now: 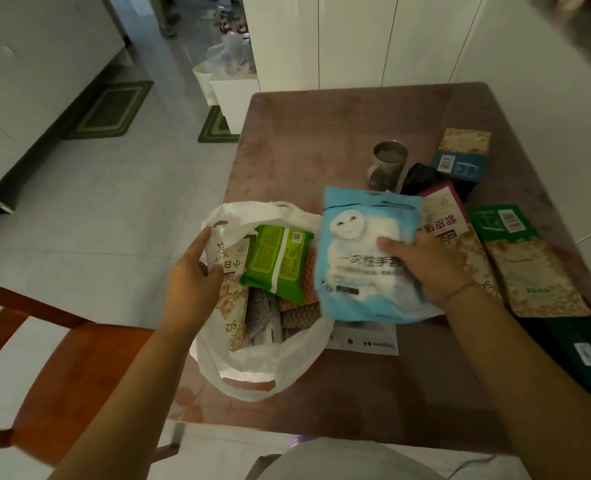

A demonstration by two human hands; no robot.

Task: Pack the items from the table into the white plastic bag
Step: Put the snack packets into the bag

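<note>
At the centre of the frame the white plastic bag point(252, 368) sat on the pinkish tabletop point(321, 133), its mouth open toward the camera. The left hand point(192, 289) gripped the bag's left rim, fingers curled over the plastic and the forefinger stretched up along the edge, holding the opening wide. Inside the bag lay a green packet point(276, 265), a beige pouch point(233, 289) against the left wall, and some patterned cloths point(297, 313) beneath them. Just right of the bag's mouth, the right hand point(429, 268) clasped a light blue packet point(360, 258) printed with a white figure, thumb on its face and fingers hidden behind; the packet stood tilted, its left edge touching the green packet at the bag's rim. Further right on the tabletop lay a pink-topped pouch point(443, 216), a green-topped pouch point(526, 265), a blue-banded pouch point(462, 157) and a dark packet point(581, 355) near the lower right edge. A metal cup point(387, 166) stood upright behind the blue packet.
</note>
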